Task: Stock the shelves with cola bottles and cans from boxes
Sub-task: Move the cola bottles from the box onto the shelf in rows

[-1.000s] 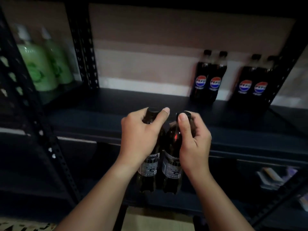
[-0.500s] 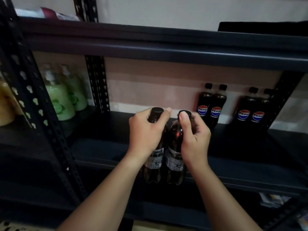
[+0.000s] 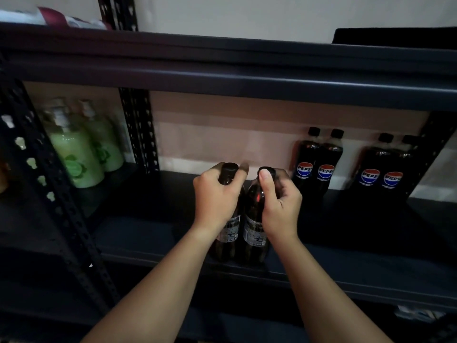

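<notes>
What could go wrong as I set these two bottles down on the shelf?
1. Each hand, left hand and right hand, grips only the neck of its bottle, left bottle and right bottle, so one could swing or slip.
2. The bottle bases appear near the front lip of the shelf; released there, they might tip off.
3. Sliding them back could knock the four Pepsi bottles standing at the rear right.

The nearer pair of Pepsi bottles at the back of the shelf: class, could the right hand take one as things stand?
Probably not yet: the right hand grips a cola bottle. The shelf between it and the Pepsi bottles looks bare.
</notes>
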`<state>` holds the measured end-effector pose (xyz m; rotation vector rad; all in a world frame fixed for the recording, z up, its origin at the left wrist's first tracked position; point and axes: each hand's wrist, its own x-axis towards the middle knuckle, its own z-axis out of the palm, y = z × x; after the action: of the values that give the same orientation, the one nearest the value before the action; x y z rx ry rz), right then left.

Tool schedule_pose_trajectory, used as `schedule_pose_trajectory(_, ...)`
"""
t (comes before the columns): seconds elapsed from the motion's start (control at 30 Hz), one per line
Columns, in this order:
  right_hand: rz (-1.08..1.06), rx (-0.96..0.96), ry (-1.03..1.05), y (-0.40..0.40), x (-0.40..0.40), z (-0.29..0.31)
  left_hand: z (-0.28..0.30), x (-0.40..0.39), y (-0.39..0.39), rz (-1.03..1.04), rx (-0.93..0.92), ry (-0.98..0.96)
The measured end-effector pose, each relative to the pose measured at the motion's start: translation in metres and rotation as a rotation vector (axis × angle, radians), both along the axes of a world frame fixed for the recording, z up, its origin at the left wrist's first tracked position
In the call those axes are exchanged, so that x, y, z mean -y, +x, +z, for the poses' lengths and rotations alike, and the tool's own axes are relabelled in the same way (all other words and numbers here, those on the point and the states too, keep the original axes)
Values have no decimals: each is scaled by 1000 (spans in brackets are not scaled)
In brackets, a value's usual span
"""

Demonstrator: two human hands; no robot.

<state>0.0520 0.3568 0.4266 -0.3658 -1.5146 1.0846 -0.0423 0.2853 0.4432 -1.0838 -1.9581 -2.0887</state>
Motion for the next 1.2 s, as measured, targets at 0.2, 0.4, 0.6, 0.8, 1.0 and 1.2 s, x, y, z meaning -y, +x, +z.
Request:
schedule_pose_trajectory(0.2, -11, -3, -16, -16, -21, -5, -7, -22, -14, 16, -24, -1)
schedule_pose_trajectory(0.4, -22, 5, -15, -30, -41, -12, -14, -40, -17, 3, -11, 23)
schedule_pose_trajectory(0.6, -37, 39, 9, -34, -49, -14, -18, -49, -26, -27, -29, 37)
schedule_pose_trajectory(0.8, 13, 30, 9, -30, -45, -13, -19, -46, -28, -64, -36, 31)
schedule_pose_trajectory(1.0, 26, 151, -51, -18, -41, -45, -45, -24, -29, -160, 46, -47)
schedule_pose_trajectory(1.2, -71, 305, -48, -2, -27, -86, -104, 2, -24, -175, 50, -130)
